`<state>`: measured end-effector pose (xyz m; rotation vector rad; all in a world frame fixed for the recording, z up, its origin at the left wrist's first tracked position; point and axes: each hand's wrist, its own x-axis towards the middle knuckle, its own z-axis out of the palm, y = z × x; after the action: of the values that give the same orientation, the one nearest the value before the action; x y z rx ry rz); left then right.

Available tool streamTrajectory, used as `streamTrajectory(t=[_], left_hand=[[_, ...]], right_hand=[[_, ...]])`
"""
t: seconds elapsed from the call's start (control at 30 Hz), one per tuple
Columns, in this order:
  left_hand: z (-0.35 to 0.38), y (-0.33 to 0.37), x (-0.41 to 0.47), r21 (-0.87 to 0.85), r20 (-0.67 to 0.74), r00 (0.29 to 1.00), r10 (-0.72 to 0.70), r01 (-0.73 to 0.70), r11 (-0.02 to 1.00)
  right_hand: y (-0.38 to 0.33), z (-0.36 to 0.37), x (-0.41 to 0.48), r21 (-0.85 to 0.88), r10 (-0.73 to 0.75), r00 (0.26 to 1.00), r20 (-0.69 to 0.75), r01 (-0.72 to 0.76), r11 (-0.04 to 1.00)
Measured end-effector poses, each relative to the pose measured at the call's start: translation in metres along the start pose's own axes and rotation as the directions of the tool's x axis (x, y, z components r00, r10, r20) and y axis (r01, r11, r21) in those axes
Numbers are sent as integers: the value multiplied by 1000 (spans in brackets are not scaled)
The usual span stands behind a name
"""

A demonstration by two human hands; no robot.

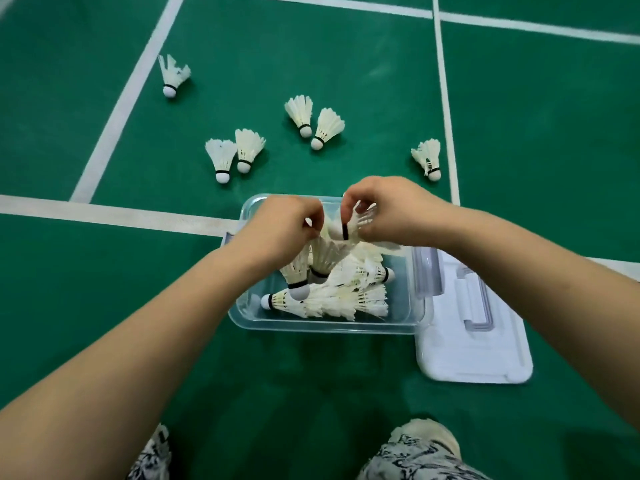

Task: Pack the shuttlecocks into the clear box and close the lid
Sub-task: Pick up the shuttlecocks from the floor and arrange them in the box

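The clear box (325, 325) sits on the green court floor with several white feather shuttlecocks (332, 296) piled inside. My left hand (280, 230) hovers over the box and grips the feathers of two shuttlecocks (304, 271) that hang cork down. My right hand (388, 209) pinches another shuttlecock (346, 230) by its feathers above the box's far side, its cork pointing left. Several more shuttlecocks lie on the floor beyond the box: a pair (232, 155), a second pair (315, 121), one at far left (173, 76) and one at the right (429, 159).
The box's white lid (474, 344) lies flat on the floor against the box's right side, handle up. White court lines (114, 213) cross the floor. My knees in patterned trousers (415, 452) show at the bottom edge.
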<state>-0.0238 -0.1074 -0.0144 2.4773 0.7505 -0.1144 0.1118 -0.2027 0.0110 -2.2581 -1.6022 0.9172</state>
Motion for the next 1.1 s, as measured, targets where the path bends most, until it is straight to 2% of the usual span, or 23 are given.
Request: streamTrajectory(t=[0.2,0.47,0.53,0.6,0.67,0.77,0.93,1.1], left_hand=[[11,-16,-6,-41,5,997,-71,71,997],[17,-27,-5,33,70,991,-113,111,993],[16,-30,-2,73,105,986,-129,122,990],[22,-31,-2,188,198,969,-147,110,976],[33,-32,-4,334,309,938,-159,50,941],[48,-39,-6,494,381,911,-157,-57,867],[65,-44,-2,683,423,893,-154,-203,702],[69,-40,4,744,392,912,-119,-239,624]], right_hand=[[6,3,7,81,41,999,-11,-40,996],[1,11,12,120,23,999,42,-28,992],[2,12,14,129,32,999,42,-38,991],[4,14,15,116,47,998,39,-51,992],[6,15,14,102,65,997,34,-69,992],[3,19,14,93,71,997,41,-74,993],[6,26,18,32,82,993,80,-85,996],[11,39,21,-132,113,987,118,-98,986]])
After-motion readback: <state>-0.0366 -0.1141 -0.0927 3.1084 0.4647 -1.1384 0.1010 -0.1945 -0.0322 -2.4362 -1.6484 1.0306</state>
